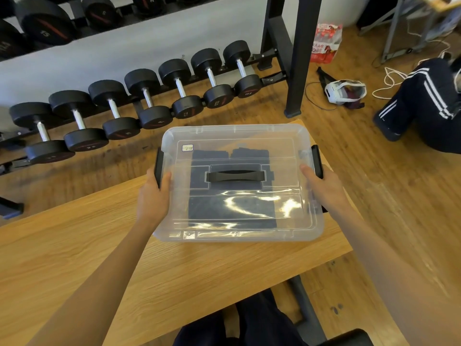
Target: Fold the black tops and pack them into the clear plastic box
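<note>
Gripping the side latches, both hands, left [154, 193] and right [324, 188], hold the lidded clear plastic box [239, 183] between them.

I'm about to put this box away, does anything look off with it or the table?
Nothing stands out. The lid sits level on the box, with the folded tops lying flat inside. The left hand and right hand grip the black side latches. The box sits near the table's far edge but is fully supported.
</note>
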Tool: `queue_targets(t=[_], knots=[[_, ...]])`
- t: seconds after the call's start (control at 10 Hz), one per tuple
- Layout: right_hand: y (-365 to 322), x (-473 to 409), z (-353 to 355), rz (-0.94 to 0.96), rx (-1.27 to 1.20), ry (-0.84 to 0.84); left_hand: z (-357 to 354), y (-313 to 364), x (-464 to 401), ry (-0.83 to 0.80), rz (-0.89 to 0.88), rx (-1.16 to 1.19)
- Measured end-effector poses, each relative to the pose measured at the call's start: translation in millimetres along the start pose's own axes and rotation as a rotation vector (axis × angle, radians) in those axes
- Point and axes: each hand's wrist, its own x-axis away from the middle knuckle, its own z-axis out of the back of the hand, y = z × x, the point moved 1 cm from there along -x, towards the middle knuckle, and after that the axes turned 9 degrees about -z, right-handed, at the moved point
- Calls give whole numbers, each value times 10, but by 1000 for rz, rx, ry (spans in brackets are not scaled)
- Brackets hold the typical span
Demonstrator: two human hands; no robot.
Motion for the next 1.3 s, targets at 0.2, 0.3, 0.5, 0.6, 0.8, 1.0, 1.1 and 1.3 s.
queue_targets(t=[0.2, 0.3, 0.5, 0.6, 0.8, 1.0, 1.1, 1.3], knots=[[35, -27, -53, 28, -20, 48, -13, -7, -7, 8, 16, -32], [51, -36, -78, 32, -14, 76, -18, -4, -3, 13, 4, -29], [91, -90, -111, 48, 50, 127, -14, 9, -1, 12, 1, -31], [105, -99, -123, 50, 76, 154, -18, 3, -4, 20, -2, -47], [81, -40, -173, 96, 220, 207, -19, 18, 0, 14, -7, -56], [59, -33, -146, 85, 423, 253, -23, -22, -16, 22, 13, -78], [-45, 8, -120, 256, 505, 342, -8, 2, -20, 16, 18, -72], [-315, 135, -227, 650, 621, 348, 69, 175, -54, 170, -187, -143]])
